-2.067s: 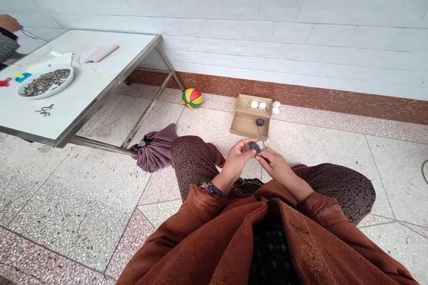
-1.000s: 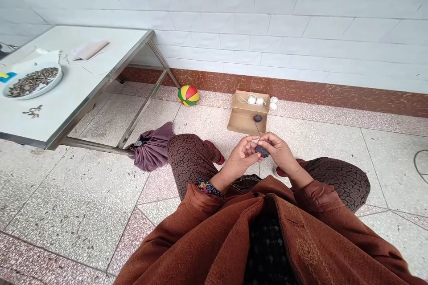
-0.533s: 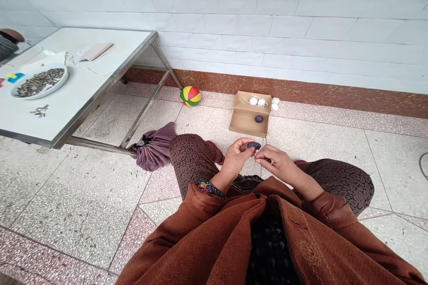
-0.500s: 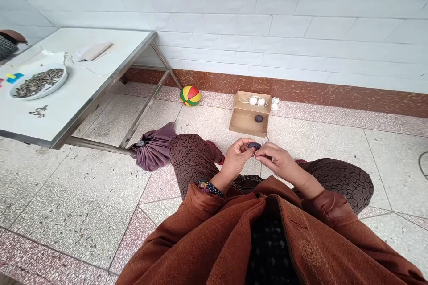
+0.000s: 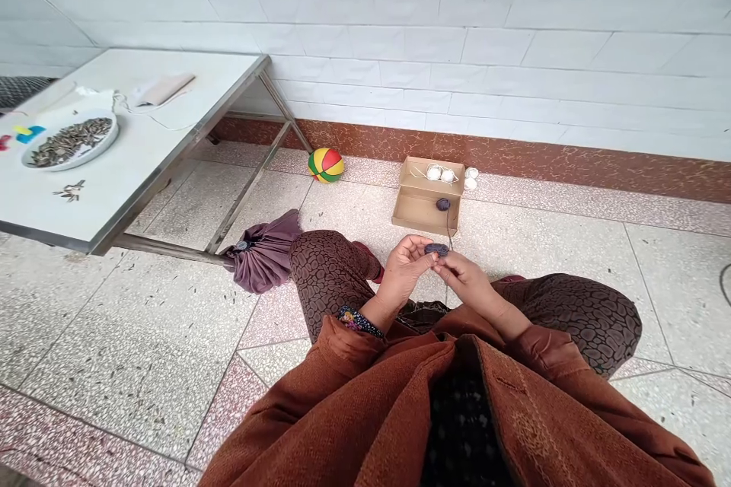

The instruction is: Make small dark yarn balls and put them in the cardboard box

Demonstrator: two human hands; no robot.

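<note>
A small dark grey-purple ball of yarn (image 5: pixel 437 249) is in my left hand (image 5: pixel 400 271), pinched between thumb and fingers. Close against it, my right hand (image 5: pixel 467 281) has its fingertips pressed together at the ball's near right side, where a dark yarn strand (image 5: pixel 450 232) runs in. That strand stretches down from a second dark yarn ball (image 5: pixel 443 205), which sits in an open cardboard box (image 5: pixel 419 210) on the floor in front of me. The exact grip of the right fingertips on the strand is partly hidden.
White yarn balls (image 5: pixel 434 173) lie in the box lid, with other white balls (image 5: pixel 470 179) beside it. A striped ball (image 5: pixel 326 165) and a purple cloth bag (image 5: pixel 266 251) rest near the table (image 5: pixel 222 91), which bears a plate of seeds (image 5: pixel 117 138).
My right hand has moved in toward the ball in my left hand. The strand up from the box now shows clearly, and the ball in the box has shifted slightly.
</note>
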